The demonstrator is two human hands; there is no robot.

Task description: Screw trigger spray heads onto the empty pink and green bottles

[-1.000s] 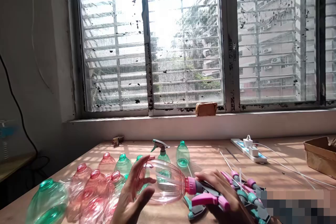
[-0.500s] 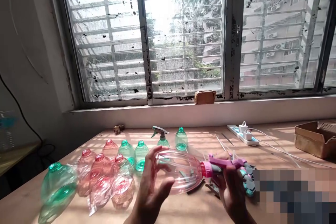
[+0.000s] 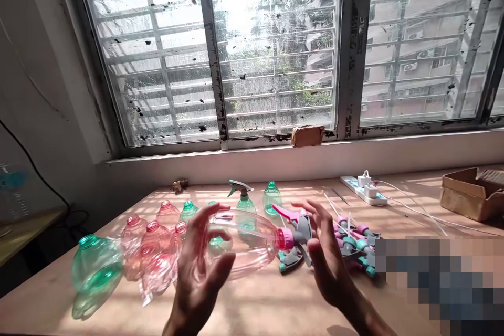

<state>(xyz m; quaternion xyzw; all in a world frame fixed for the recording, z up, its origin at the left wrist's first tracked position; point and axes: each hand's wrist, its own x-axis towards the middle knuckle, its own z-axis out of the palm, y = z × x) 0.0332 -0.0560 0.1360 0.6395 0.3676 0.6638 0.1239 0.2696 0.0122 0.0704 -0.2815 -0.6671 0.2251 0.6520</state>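
A clear pink spray bottle [image 3: 246, 244] lies sideways in the air above the table, its base cupped by my left hand [image 3: 202, 268]. On its neck sits a pink collar [image 3: 286, 239] with a grey and pink trigger head [image 3: 302, 228], the pink part pointing up and left. My right hand [image 3: 325, 254] is around the trigger head with fingers stretched and apart; whether the thumb touches it I cannot tell. Behind the bottle stands a green bottle [image 3: 244, 205] fitted with a grey-green trigger head [image 3: 239, 187].
Several pink bottles [image 3: 151, 241] and a green bottle [image 3: 96, 262] stand at the left. Another green bottle [image 3: 271, 198] is at the back. Loose trigger heads [image 3: 362, 247] lie in a pile at right, near a power strip [image 3: 364, 191] and a cardboard box [image 3: 472, 197].
The pink bottle and both hands have shifted left. The trigger head has turned on the bottle, and my right hand's fingers have come off it and spread.
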